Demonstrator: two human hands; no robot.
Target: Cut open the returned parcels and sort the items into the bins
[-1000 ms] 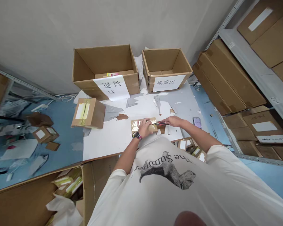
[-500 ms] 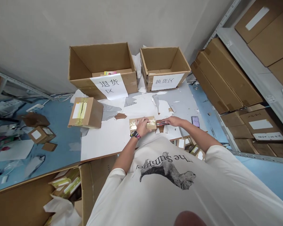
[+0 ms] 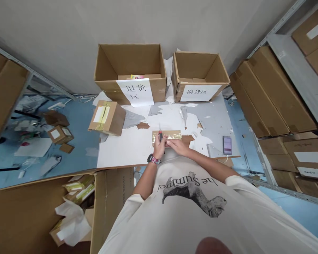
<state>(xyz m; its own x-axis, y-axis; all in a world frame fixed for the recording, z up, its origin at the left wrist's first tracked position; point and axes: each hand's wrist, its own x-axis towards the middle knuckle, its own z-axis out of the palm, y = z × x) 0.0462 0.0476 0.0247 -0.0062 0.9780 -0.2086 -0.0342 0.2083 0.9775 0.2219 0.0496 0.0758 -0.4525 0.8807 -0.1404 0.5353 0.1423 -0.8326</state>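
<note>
Box cutter was clenched upright in the left hand, while the right hand lay open on the taped cardboard parcel, steadying it on the white table

White worktop is a total mess, torn paper scraps everywhere. Along the back sit a big open cardboard box and a smaller open box, both with paper signs. Taped carton on the left, flat taped parcel up front, blurred-out phone on the right.
</note>
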